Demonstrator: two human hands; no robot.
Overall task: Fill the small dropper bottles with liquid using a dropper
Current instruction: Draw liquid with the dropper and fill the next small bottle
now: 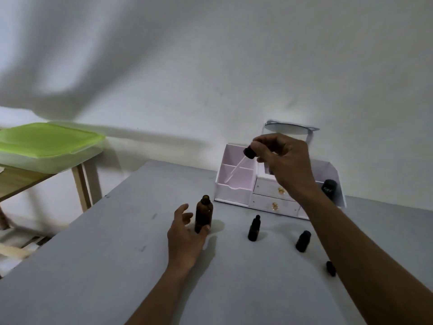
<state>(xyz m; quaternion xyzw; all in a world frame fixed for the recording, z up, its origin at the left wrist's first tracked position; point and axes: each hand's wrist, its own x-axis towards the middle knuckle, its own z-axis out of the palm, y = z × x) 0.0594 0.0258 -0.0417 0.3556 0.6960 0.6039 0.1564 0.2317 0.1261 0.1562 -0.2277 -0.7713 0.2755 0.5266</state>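
Dropper (248, 153) aloft; amber bottle (203, 215) stands open.

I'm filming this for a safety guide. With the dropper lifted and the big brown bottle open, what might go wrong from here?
1. The amber bottle stands uncapped with the left hand only loosely at its base; a nudge may tip and spill it.
2. The right hand pinches the dropper tilted, high above the table; any liquid may drip.
3. The right forearm passes close to the rightmost small bottle and might topple it.
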